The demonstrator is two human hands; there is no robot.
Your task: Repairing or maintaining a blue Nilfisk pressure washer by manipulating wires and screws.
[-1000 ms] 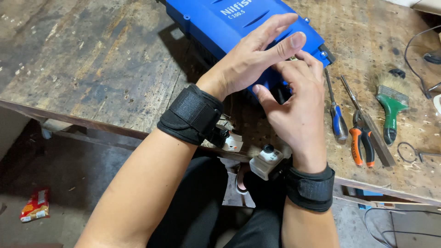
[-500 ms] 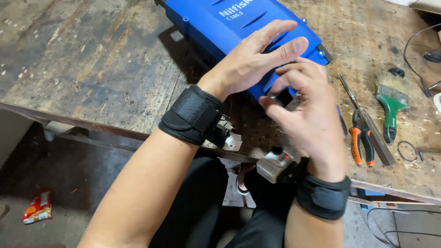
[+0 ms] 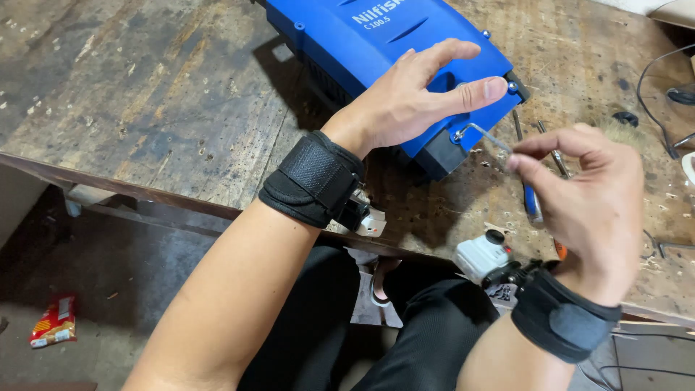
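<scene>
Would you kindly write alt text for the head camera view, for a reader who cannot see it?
A person's left hand rests flat on a blue machine housing lying on a worn wooden workbench, while the right hand pinches an L-shaped hex key whose tip meets the housing's corner. Both wrists wear black straps, and a blue-handled tool lies partly behind the right hand.

A white printed label (image 3: 376, 12) sat on the top face of the blue machine casing (image 3: 362, 51), which lay at the far edge of the tabletop (image 3: 145, 108); the lettering ran slantwise in two short lines. On the floor (image 3: 87, 289) below the tabletop's near left edge lay a small crumpled packet (image 3: 55, 321), red and yellow. No signs or screens showed.
</scene>
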